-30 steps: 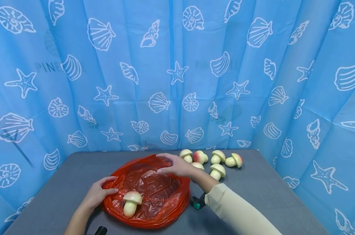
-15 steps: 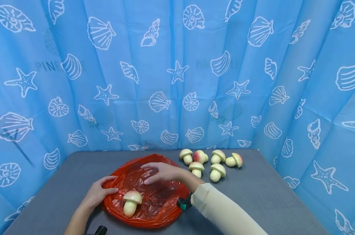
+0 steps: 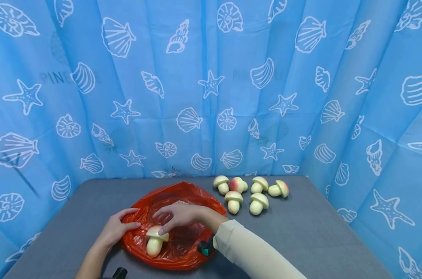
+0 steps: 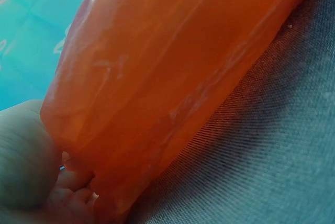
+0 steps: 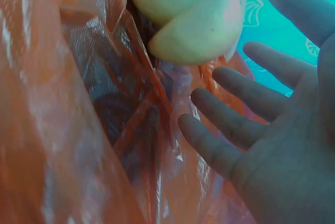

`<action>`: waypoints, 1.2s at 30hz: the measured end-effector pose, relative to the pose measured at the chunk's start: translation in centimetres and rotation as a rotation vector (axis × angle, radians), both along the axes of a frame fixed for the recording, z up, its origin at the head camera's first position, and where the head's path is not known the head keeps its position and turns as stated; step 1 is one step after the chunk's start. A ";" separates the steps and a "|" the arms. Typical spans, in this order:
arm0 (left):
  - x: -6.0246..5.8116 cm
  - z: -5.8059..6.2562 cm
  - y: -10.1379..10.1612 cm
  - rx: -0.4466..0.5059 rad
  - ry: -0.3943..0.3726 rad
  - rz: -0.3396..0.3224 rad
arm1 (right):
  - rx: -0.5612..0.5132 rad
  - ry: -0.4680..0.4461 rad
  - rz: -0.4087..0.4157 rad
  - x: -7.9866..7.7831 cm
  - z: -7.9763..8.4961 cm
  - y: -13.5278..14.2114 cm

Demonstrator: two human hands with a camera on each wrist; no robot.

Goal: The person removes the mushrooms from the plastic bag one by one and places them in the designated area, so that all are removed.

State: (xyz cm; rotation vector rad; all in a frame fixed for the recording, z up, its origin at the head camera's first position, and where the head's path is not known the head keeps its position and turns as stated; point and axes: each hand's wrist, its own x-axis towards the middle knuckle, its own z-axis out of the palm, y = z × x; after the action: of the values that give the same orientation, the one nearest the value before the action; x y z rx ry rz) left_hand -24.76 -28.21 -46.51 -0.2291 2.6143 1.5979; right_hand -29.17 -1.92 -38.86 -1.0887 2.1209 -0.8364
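Note:
A red plastic bag lies spread with its mouth facing up, and a cream toy mushroom with a pinkish cap sits inside near the left side. My left hand grips the bag's left edge, thumb inside the rim and fingers around it; the left wrist view has the thumb beside the red plastic. Over the bag, my right hand reaches toward the mushroom with nothing held. The right wrist view gives its fingers spread and straight, close to the mushroom.
Several more toy mushrooms are grouped at the back right of the grey table, some with red on their caps. A blue curtain with white shell prints hangs behind and beside the table. A black object pokes in by the left forearm.
My right hand has moved left and toward me across the bag, from its right rim to the mushroom inside. The left hand keeps its grip on the edge.

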 end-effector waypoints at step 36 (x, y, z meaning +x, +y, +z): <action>0.0 0.1 0.1 0.016 -0.009 0.000 | 0.038 0.069 0.050 0.0 -0.4 0.5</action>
State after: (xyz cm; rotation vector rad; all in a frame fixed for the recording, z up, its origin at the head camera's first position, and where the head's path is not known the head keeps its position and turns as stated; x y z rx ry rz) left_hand -24.75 -28.10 -46.37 -0.2355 2.5938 1.6135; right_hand -29.21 -1.44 -39.28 -1.1612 2.1477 -0.7415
